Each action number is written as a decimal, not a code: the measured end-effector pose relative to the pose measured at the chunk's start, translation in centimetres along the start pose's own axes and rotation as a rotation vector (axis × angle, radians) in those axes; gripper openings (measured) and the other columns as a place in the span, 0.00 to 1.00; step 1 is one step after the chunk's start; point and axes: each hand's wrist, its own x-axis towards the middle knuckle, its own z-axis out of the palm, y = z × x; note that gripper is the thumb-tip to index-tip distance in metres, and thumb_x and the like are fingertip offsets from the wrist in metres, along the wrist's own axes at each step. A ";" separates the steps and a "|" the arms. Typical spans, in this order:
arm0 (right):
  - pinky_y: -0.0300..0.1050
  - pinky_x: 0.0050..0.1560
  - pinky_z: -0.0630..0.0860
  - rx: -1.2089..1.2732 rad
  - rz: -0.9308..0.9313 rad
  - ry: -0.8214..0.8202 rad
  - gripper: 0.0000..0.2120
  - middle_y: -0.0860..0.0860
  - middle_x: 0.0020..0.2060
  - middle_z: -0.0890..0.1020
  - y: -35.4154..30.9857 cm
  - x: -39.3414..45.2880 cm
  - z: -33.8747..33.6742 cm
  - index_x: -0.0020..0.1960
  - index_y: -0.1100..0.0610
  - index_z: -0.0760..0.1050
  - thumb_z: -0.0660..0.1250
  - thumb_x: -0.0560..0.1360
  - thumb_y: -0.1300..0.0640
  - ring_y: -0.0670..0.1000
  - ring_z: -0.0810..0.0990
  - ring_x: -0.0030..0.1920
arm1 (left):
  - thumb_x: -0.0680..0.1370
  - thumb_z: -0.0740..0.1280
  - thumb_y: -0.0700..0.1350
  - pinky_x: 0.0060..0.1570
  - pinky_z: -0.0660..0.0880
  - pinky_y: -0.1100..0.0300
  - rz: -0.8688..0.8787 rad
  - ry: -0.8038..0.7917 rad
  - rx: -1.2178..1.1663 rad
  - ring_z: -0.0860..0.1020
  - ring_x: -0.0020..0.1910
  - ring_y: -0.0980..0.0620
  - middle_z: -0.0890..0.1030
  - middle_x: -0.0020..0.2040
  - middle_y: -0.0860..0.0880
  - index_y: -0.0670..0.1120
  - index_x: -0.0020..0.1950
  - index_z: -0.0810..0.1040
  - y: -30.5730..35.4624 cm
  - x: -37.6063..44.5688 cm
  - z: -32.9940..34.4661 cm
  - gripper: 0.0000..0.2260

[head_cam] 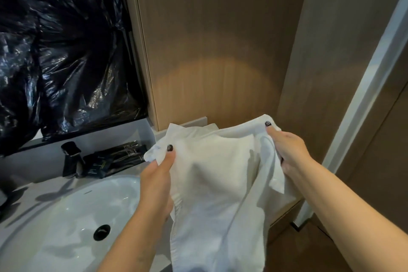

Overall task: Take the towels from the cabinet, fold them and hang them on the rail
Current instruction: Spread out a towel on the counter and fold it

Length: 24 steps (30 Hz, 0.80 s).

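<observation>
We hold one white towel (pixel 212 183) in the air, above the right edge of the worktop (pixel 44 185) and beside the oval washbasin (pixel 72 216). Left hand (pixel 157 174) pinches the upper left corner, thumb on the near face. Right hand (pixel 287 150) grips the upper right edge, thumb over the hem. Both hands are closed on cloth, set apart so the top edge runs between them with some slack.

Step in hand, as we judge it: opening the towel out before the first fold. To do it well we should find the true corners, since the left one looks bunched and a loose flap hangs under the right hand. Draw the top edge taut and level, let the body hang free, then bring corner to corner. Keep the lower part off the basin, which may be wet.

Look of the towel: plain white terry, soft and limp, creased, with a hemmed edge down its left side. It drapes in deep folds and its lower end runs out of view.

No rail is in view. Behind stand wood-grain panels (pixel 220 51); a black faucet (pixel 71 159) sits at the basin's back.
</observation>
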 end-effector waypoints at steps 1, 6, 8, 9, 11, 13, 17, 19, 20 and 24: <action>0.63 0.52 0.81 -0.004 0.008 -0.033 0.15 0.57 0.47 0.85 0.1 -0.4 0.6 0.48 0.55 0.82 0.74 0.72 0.44 0.61 0.84 0.50 | 0.79 0.69 0.48 0.60 0.77 0.44 0.013 0.010 0.017 0.83 0.54 0.44 0.86 0.50 0.46 0.44 0.53 0.83 -0.2 -0.1 0.8 0.08; 0.56 0.51 0.82 0.046 0.041 -0.176 0.12 0.57 0.44 0.85 -0.6 -1.1 3.6 0.49 0.56 0.80 0.72 0.74 0.47 0.57 0.84 0.45 | 0.80 0.66 0.53 0.54 0.77 0.56 0.131 -0.001 0.217 0.82 0.50 0.56 0.85 0.46 0.57 0.48 0.52 0.83 -1.7 -0.3 4.4 0.11; 0.51 0.46 0.84 0.124 0.029 -0.197 0.03 0.57 0.42 0.85 -0.6 -0.7 5.0 0.48 0.58 0.81 0.72 0.75 0.60 0.54 0.84 0.40 | 0.80 0.65 0.53 0.51 0.77 0.60 0.129 -0.012 0.253 0.81 0.47 0.60 0.85 0.43 0.61 0.51 0.48 0.83 -2.0 0.0 5.5 0.10; 0.47 0.40 0.83 0.146 0.013 -0.202 0.04 0.57 0.39 0.85 -0.5 -0.3 5.4 0.48 0.58 0.82 0.70 0.75 0.65 0.52 0.84 0.36 | 0.80 0.65 0.53 0.52 0.77 0.61 0.136 -0.017 0.268 0.81 0.47 0.61 0.84 0.43 0.63 0.53 0.47 0.83 -2.1 0.2 5.9 0.09; 0.43 0.33 0.79 0.152 0.004 -0.229 0.11 0.57 0.37 0.83 -0.2 0.4 6.1 0.49 0.57 0.82 0.64 0.76 0.69 0.52 0.82 0.34 | 0.80 0.64 0.53 0.55 0.77 0.59 0.154 -0.003 0.273 0.82 0.50 0.60 0.85 0.46 0.62 0.54 0.48 0.83 -2.2 0.7 6.6 0.08; 0.46 0.39 0.79 0.159 -0.034 -0.281 0.16 0.56 0.43 0.84 0.3 0.8 6.2 0.49 0.55 0.84 0.60 0.78 0.70 0.55 0.82 0.42 | 0.81 0.65 0.52 0.56 0.77 0.56 0.145 0.010 0.262 0.82 0.50 0.57 0.85 0.45 0.60 0.52 0.48 0.84 -1.9 1.1 6.6 0.09; 0.47 0.53 0.80 0.119 -0.126 -0.432 0.19 0.53 0.50 0.84 1.4 2.5 6.6 0.47 0.55 0.85 0.57 0.78 0.70 0.53 0.81 0.53 | 0.81 0.65 0.53 0.62 0.76 0.48 0.067 0.056 0.220 0.82 0.55 0.53 0.85 0.52 0.55 0.50 0.56 0.84 -2.0 2.5 6.5 0.11; 0.43 0.53 0.78 0.097 -0.134 -0.591 0.19 0.52 0.51 0.83 2.2 2.8 6.7 0.49 0.54 0.85 0.59 0.77 0.69 0.51 0.80 0.54 | 0.81 0.65 0.53 0.63 0.76 0.45 0.021 0.093 0.187 0.83 0.55 0.50 0.86 0.52 0.52 0.49 0.55 0.85 -2.2 2.9 6.1 0.12; 0.42 0.54 0.77 0.026 -0.189 -0.671 0.17 0.49 0.51 0.82 2.7 2.8 6.6 0.51 0.51 0.84 0.62 0.77 0.68 0.50 0.79 0.54 | 0.81 0.65 0.52 0.62 0.76 0.44 -0.003 0.108 0.165 0.83 0.55 0.48 0.86 0.52 0.51 0.49 0.53 0.85 -2.4 3.0 5.9 0.11; 0.30 0.52 0.72 -0.429 -0.527 -0.759 0.12 0.42 0.53 0.76 4.5 3.4 7.0 0.52 0.44 0.80 0.76 0.71 0.55 0.40 0.74 0.55 | 0.80 0.65 0.54 0.61 0.76 0.40 -0.056 0.121 0.130 0.83 0.54 0.43 0.86 0.51 0.46 0.51 0.51 0.86 -2.7 3.4 5.1 0.12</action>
